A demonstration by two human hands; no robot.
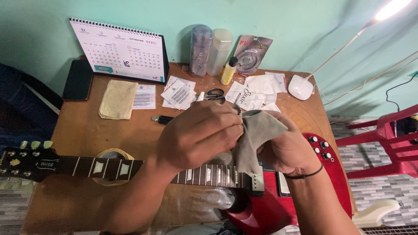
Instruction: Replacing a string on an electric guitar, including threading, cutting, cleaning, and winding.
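Observation:
A red electric guitar point(322, 182) lies flat across the wooden table point(82, 130), its dark neck point(100, 167) reaching left to the headstock point(24, 161). Both hands meet above the neck joint, gripping a grey cloth point(257, 139). My left hand point(198, 135) pinches the cloth's top edge. My right hand point(289, 150), with a black band on the wrist, holds the cloth from the right. The cloth hangs down to the fretboard's end.
A roll of tape point(111, 155) sits under the neck. Farther back are a folded yellow cloth point(117, 99), paper packets point(178, 93), scissors point(214, 93), a yellow bottle point(228, 72), clear tubes point(200, 50), a desk calendar point(119, 50), a white lamp base point(300, 87). A red chair point(385, 139) stands right.

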